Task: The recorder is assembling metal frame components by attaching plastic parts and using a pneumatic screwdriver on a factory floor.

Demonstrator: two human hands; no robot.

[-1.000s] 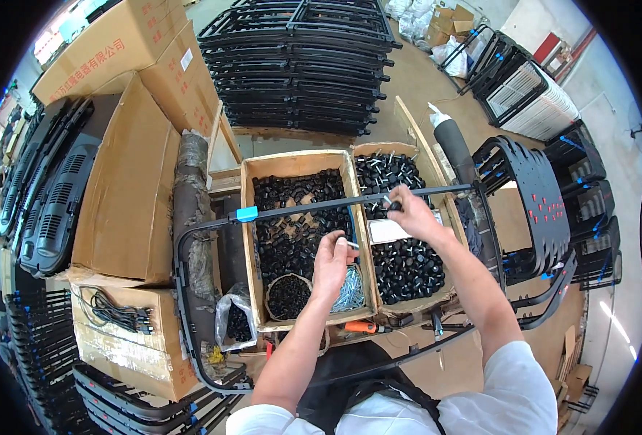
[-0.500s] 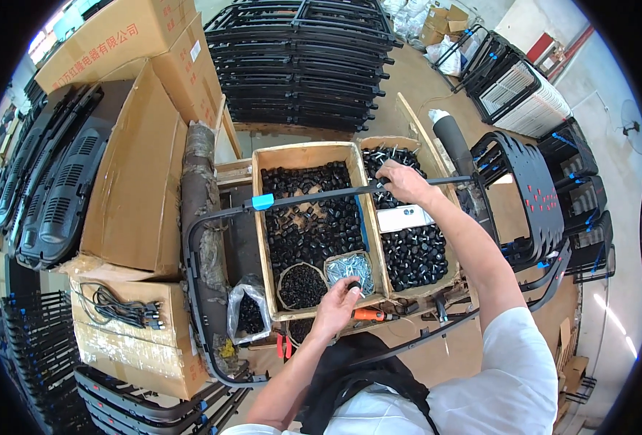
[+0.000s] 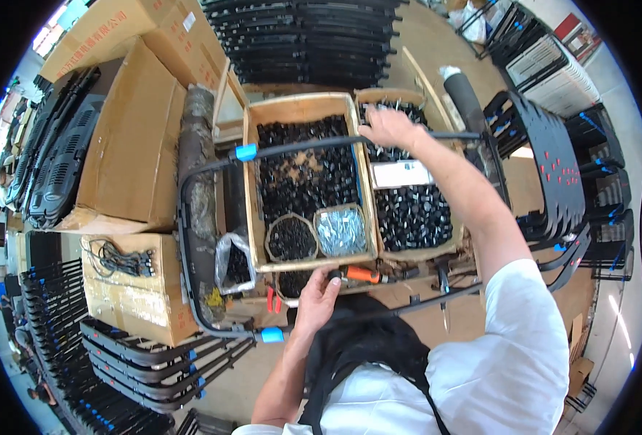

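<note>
My right hand (image 3: 391, 129) reaches over the far end of the right compartment, its fingers bent down at the black-headed bolts (image 3: 417, 114). Its fingertips are hidden, so anything pinched there cannot be made out. Just outside the box's front edge is my left hand (image 3: 317, 297), thumb and fingers closed around a small black knob (image 3: 334, 275), of which little shows. An orange-handled tool (image 3: 362, 274) lies right beside this hand. A black tubular frame (image 3: 303, 148) with blue tape pieces (image 3: 245, 152) lies across the wooden box (image 3: 369, 199), below my right forearm.
Black caps (image 3: 277, 192) fill the left compartment; silver screws (image 3: 340, 230) and small black screws (image 3: 292, 239) sit in containers there. A white phone-like slab (image 3: 401, 174) lies on black knobs (image 3: 414, 217). Cartons (image 3: 129, 138) stand left, stacked frames (image 3: 303, 43) behind.
My left hand has drawn back from the silver screws to the box's front edge, beside the orange-handled tool. My right hand remains at the far bolts. The whole view has shifted.
</note>
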